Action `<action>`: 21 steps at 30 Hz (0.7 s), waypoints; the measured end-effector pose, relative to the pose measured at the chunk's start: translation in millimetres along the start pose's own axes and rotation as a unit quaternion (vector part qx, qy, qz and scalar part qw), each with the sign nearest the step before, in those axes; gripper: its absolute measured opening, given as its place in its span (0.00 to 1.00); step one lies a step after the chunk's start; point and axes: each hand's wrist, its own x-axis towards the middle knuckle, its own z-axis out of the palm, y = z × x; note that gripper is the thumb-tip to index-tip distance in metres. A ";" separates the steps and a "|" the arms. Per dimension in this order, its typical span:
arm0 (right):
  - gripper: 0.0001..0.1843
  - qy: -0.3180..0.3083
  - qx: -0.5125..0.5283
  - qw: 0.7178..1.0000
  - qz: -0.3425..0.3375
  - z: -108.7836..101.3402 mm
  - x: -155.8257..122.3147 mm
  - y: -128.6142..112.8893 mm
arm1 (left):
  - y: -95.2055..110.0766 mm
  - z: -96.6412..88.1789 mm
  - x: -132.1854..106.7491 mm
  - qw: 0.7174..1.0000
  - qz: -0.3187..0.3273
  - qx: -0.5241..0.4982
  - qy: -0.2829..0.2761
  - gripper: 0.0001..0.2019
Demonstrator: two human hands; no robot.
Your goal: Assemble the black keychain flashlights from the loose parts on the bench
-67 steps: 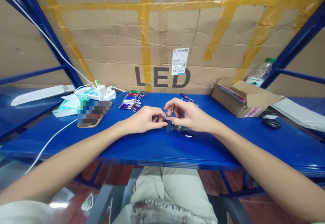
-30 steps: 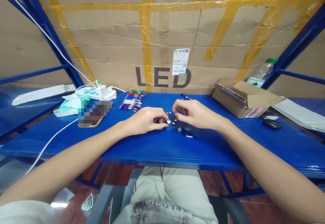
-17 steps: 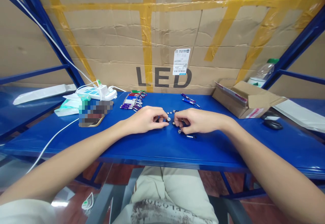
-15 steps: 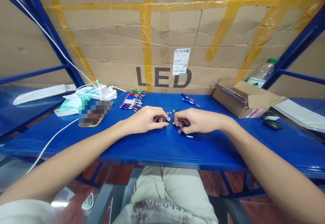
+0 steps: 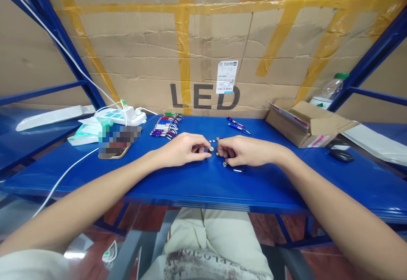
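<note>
Left hand (image 5: 181,149) holds silver-ended piece (image 5: 211,149), inside table edge (image 5: 206,203).

Both bare forearms (image 5: 106,193) angled inward. Left hand (image 5: 178,149) was curled, thumb (image 5: 199,157) opposing index finger (image 5: 202,142) in a pinch. Right hand (image 5: 246,151) faced it, wrist (image 5: 280,155) bent, fingers (image 5: 221,146) curled downward above its thumb.

white power strip (image 5: 132,117) behind phone (image 5: 123,152) | open carton (image 5: 294,128), right | black mouse (image 5: 341,156) beside carton
</note>
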 end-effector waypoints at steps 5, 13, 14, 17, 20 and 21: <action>0.08 0.009 0.005 1.000 0.006 -1.2 -1.1 -2.3 | 1.0 0.1 0.4 1.000 -0.007 -0.002 -0.001 0.12; 0.11 0.117 0.001 0.993 -0.030 3.1 3.5 -4.5 | 1.1 1.2 0.1 1.000 -0.012 0.001 -0.009 0.12; 0.11 0.142 0.006 0.989 -0.036 3.3 3.7 -5.1 | 0.8 1.5 0.0 1.000 -0.014 -0.002 -0.011 0.12; 0.10 0.200 0.043 0.977 -0.055 3.7 3.8 -7.5 | 0.1 2.4 -0.3 1.000 -0.017 -0.008 -0.014 0.12; 0.12 0.216 0.104 0.968 -0.078 6.1 4.5 -10.0 | 0.2 2.9 0.2 1.000 -0.012 -0.002 -0.017 0.13; 0.13 0.216 0.119 0.965 -0.084 7.5 5.0 -10.8 | 0.5 3.0 0.4 1.000 -0.009 0.001 -0.019 0.12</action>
